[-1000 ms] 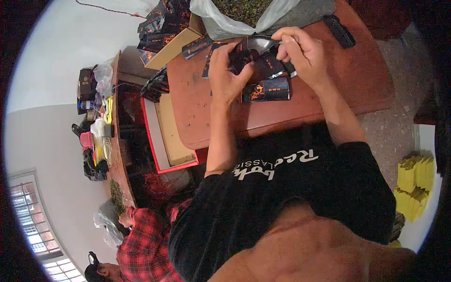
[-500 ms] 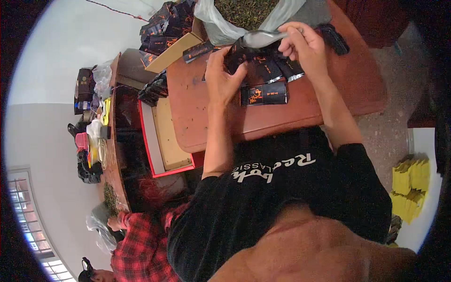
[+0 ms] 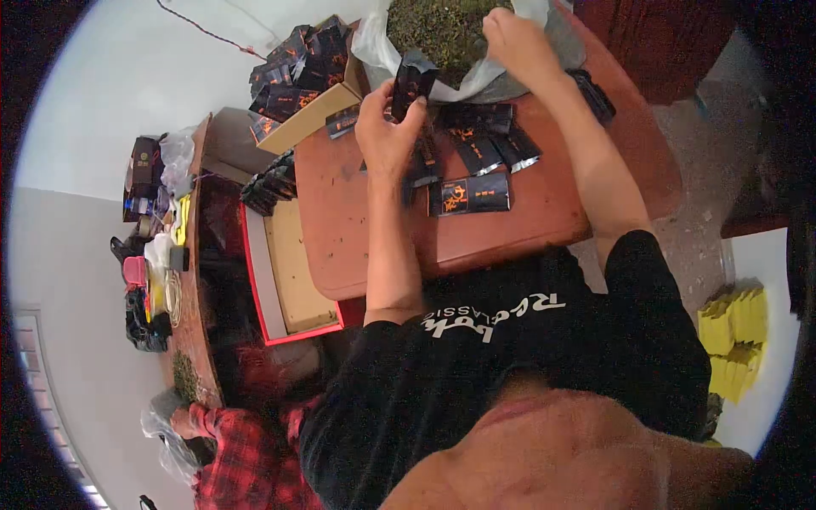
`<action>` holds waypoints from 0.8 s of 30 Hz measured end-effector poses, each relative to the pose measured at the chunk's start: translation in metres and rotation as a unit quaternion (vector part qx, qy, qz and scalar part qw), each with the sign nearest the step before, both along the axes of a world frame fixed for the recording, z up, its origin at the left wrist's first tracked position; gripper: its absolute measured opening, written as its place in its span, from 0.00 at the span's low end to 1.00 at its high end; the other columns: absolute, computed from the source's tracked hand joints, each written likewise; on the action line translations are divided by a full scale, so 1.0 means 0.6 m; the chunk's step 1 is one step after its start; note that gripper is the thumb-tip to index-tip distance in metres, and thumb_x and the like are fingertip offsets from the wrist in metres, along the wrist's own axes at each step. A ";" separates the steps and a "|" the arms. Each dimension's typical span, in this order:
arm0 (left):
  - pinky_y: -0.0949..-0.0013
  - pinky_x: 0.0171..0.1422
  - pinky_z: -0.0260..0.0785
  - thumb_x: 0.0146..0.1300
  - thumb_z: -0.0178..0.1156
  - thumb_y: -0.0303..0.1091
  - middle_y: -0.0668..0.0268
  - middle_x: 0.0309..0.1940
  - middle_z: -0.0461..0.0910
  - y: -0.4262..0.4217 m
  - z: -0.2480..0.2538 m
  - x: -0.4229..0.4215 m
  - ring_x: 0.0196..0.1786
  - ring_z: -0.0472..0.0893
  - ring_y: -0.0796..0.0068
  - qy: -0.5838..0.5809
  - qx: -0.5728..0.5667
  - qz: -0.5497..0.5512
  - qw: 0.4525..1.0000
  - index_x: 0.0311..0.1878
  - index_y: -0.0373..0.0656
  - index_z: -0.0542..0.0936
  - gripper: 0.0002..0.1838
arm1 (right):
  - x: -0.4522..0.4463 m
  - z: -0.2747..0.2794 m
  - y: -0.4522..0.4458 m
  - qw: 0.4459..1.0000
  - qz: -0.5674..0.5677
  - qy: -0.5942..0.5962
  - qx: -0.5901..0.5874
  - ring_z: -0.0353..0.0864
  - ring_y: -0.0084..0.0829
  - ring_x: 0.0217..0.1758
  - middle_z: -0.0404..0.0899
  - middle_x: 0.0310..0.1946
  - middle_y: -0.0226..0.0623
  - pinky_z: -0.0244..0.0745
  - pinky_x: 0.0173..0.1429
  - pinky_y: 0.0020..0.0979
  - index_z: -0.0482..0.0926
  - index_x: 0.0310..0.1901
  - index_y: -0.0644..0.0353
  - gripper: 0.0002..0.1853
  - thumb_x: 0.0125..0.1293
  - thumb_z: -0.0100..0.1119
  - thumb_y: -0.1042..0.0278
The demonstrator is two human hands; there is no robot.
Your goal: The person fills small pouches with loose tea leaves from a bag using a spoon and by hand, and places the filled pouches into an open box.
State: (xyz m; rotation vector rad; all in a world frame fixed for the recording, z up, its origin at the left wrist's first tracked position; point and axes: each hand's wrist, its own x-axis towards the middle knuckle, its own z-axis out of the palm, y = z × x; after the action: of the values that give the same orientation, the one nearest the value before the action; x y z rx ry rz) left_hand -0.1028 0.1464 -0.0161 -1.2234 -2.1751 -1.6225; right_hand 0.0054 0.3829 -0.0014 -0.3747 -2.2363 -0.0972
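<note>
Well left of the main surface [image 3: 348, 263], a pink box [image 3: 134, 270] and other clutter are set along a side surface [image 3: 189, 340]. At the near end of that one, a person in a red checked shirt [image 3: 246, 450] is seen, with one hand [image 3: 180, 421] placed by a plastic bag [image 3: 166, 438]. Just beside the main surface, on its left, a red-edged tray [image 3: 297, 280] is placed, its floor dotted with specks, and a bundle [image 3: 270, 183] of dark packets is stood at the tray's far end. By the surface's far left corner, a carton [image 3: 323, 110] is seen heaped with black packets [image 3: 302, 72].

Above the surface, left of its middle, a black packet [image 3: 414, 85] is held raised by the left hand [image 3: 387, 123], whose grip is clamped on it between thumb and fingers. Below and to the right, flat packets [image 3: 469, 194] are laid on the surface, some overlapped. At the surface's far edge, leaves [image 3: 438, 38] are held in a clear bag [image 3: 371, 47]. Over the right part of these leaves, the right hand [image 3: 514, 38] is held with fingers bent inward; whether anything is clamped in its grip cannot be told. On the surface's right side, partly covered by the right forearm, a dark object [image 3: 595, 93] is laid. Well right of the surface, yellow stacks [image 3: 733, 336] are piled.
</note>
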 end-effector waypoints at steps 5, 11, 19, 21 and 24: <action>0.62 0.55 0.73 0.52 0.71 0.40 0.54 0.45 0.83 0.016 0.007 -0.002 0.47 0.83 0.60 -0.018 -0.014 0.033 0.999 0.52 0.37 0.82 0.25 | -0.051 -0.017 -0.030 0.934 0.044 0.069 -0.348 0.86 0.38 0.34 0.86 0.29 0.43 0.81 0.38 0.38 0.79 0.35 0.61 0.11 0.67 0.51 0.63; 0.59 0.56 0.73 0.52 0.70 0.42 0.54 0.46 0.83 0.025 -0.003 -0.010 0.50 0.83 0.56 0.011 -0.043 0.064 0.997 0.53 0.39 0.82 0.26 | -0.031 -0.005 -0.032 0.834 0.103 0.126 -0.527 0.85 0.27 0.27 0.87 0.27 0.42 0.77 0.30 0.33 0.80 0.42 0.63 0.15 0.69 0.48 0.61; 0.56 0.57 0.73 0.52 0.70 0.44 0.56 0.48 0.82 0.030 -0.001 -0.012 0.52 0.82 0.55 0.034 -0.094 0.091 0.991 0.54 0.41 0.81 0.27 | -0.013 0.024 -0.013 0.762 0.205 0.182 -0.586 0.78 0.20 0.23 0.85 0.27 0.38 0.71 0.25 0.23 0.79 0.42 0.62 0.15 0.70 0.49 0.59; 0.56 0.57 0.73 0.52 0.70 0.45 0.56 0.48 0.82 0.031 0.001 -0.011 0.52 0.81 0.55 0.049 -0.103 0.090 0.989 0.55 0.42 0.81 0.28 | -0.007 0.038 -0.015 0.754 0.216 0.176 -0.594 0.77 0.20 0.23 0.85 0.27 0.38 0.70 0.24 0.23 0.79 0.42 0.62 0.15 0.70 0.50 0.58; 0.55 0.57 0.73 0.52 0.69 0.45 0.56 0.49 0.82 0.033 0.003 -0.005 0.53 0.81 0.54 0.040 -0.106 0.098 0.989 0.55 0.41 0.81 0.28 | -0.003 0.048 -0.019 0.748 0.224 0.160 -0.604 0.77 0.20 0.24 0.85 0.27 0.38 0.69 0.24 0.23 0.79 0.42 0.62 0.15 0.70 0.50 0.58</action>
State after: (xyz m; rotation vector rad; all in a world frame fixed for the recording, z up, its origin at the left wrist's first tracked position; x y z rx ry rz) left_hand -0.1057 0.1660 -0.0142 -1.0649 -2.3783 -1.2730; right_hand 0.0038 0.3716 0.0275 -0.4425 -1.6811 1.6070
